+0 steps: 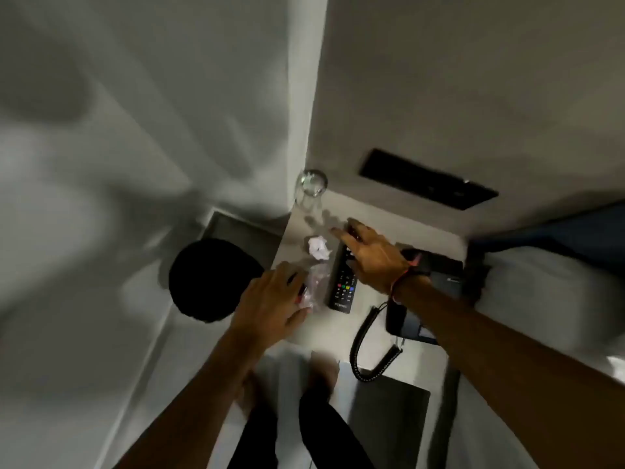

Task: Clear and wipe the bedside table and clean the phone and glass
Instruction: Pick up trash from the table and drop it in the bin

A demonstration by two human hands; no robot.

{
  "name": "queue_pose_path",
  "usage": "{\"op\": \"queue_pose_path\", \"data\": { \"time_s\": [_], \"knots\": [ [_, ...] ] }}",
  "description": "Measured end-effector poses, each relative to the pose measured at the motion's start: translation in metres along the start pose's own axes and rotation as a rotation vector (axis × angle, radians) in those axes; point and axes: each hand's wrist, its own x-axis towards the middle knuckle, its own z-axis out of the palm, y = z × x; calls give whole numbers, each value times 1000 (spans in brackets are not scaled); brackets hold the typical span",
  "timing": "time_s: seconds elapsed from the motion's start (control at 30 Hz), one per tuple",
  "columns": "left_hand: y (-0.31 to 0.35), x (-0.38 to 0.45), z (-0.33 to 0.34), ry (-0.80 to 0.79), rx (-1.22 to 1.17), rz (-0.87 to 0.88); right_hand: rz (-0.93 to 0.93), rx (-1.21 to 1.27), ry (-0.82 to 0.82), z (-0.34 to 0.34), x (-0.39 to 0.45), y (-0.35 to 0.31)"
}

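The pale bedside table [324, 326] carries a clear glass [309, 191] at its far left corner, a crumpled white paper ball [318, 248], a black remote control [343, 282] and a dark phone [443, 275] with a coiled cord [368, 346]. A crinkled clear plastic wrapper [318, 282] lies by the remote, and my left hand [274, 299] closes its fingers on it. Above the remote's far end my right hand [368, 255] reaches with fingers spread and straight, partly covering the phone.
A black round bin [209, 279] stands on the floor left of the table. A black switch panel [426, 179] is on the wall behind. The white bed [548, 299] lies to the right. My legs [304, 428] are below the table's front edge.
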Motion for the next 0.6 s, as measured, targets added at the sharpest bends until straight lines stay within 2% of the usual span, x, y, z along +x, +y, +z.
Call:
{"op": "queue_pose_path", "data": {
  "time_s": [0.07,0.2,0.3,0.43,0.6],
  "knots": [
    [-1,16,26,-62,39,39,-36,-11,-17,11,23,2],
    [-2,42,78,-66,10,144,-214,-80,26,62,67,19],
    [-11,44,92,-26,129,178,-341,-133,30,99,87,31],
    [-26,21,102,-101,95,62,-295,-133,135,120,89,23],
    [-86,-16,104,41,-86,-202,-192,-160,131,124,83,10]
  ]
}}
